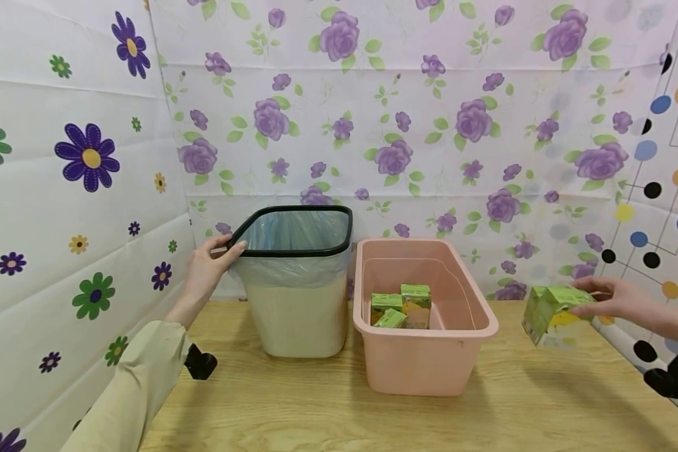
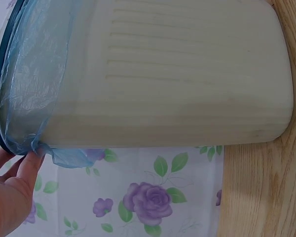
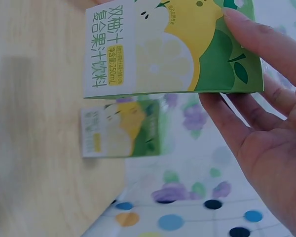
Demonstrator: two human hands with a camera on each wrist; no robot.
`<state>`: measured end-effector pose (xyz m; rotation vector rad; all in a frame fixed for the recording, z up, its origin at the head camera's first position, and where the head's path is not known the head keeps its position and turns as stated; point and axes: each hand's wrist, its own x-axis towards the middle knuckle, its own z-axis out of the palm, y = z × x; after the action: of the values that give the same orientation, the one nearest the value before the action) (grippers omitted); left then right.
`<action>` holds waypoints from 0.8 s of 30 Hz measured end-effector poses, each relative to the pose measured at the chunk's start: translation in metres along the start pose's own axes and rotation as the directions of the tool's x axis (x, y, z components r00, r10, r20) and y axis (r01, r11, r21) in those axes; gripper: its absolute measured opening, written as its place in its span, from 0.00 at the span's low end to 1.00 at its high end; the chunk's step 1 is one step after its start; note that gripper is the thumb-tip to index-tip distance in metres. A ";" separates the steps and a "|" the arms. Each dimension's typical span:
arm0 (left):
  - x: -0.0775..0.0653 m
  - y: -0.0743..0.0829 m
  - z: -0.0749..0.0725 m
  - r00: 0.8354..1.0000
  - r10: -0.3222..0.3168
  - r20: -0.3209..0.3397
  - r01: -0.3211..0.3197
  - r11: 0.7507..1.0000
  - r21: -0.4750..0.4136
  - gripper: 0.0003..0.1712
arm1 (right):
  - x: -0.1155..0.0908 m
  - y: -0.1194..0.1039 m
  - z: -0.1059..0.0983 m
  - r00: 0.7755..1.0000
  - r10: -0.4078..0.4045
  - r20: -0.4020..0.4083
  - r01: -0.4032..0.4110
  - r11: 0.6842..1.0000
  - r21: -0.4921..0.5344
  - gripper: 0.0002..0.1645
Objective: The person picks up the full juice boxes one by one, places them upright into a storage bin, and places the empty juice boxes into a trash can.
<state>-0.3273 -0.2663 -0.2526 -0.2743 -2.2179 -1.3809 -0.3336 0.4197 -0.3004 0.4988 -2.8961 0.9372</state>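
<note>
My left hand (image 1: 211,267) grips the black rim (image 1: 294,252) of a cream trash bin (image 1: 299,320) at its left corner. A bluish plastic liner (image 2: 37,84) is folded over the bin's top, and my fingers touch it there. At the right, my right hand (image 1: 616,298) holds a green, white and yellow juice carton (image 3: 172,54) by its green top end, thumb on one side and fingers on the other. A second juice carton (image 3: 121,129) stands on the table beyond it in the right wrist view. In the head view the held carton largely overlaps it.
A pink plastic tub (image 1: 418,361) stands right of the bin, with several green juice cartons (image 1: 415,304) inside. Both containers rest on a wood-grain table (image 1: 294,408). Flower-printed sheets (image 1: 395,113) line the back and left, and a dotted sheet (image 1: 655,207) borders the right side.
</note>
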 end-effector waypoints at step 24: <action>0.002 -0.004 0.001 0.999 0.028 -0.024 -0.028 0.999 0.016 0.37 | 0.050 -0.109 -0.025 0.995 -0.095 -0.043 0.096 0.995 0.026 0.39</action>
<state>-0.3312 -0.2671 -0.2551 -0.2809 -2.1958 -1.3450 -0.3473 0.3366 -0.2116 0.6063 -2.7983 0.9644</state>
